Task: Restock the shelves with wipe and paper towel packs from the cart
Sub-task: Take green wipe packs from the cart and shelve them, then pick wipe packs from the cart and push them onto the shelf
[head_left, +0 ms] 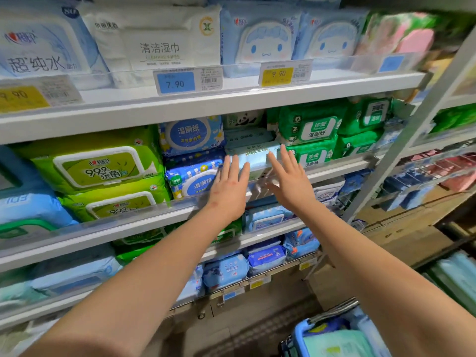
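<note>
A pale blue and white wipe pack (253, 157) lies at the front of the second shelf (144, 215), on a stack of similar packs. My left hand (230, 186) has straight fingers whose tips touch the pack's left end. My right hand (288, 176), also flat, touches its right end. Neither hand curls round it. At the bottom right, the blue cart (300, 333) holds pale green and blue packs (337, 343).
Blue wipe packs (193, 176) sit left of the stack, green ones (309, 130) to the right, lime packs (98, 168) further left. The top shelf carries packs behind price tags (176, 82). Lower shelves hold more blue packs (266, 258). A metal upright (412, 130) stands right.
</note>
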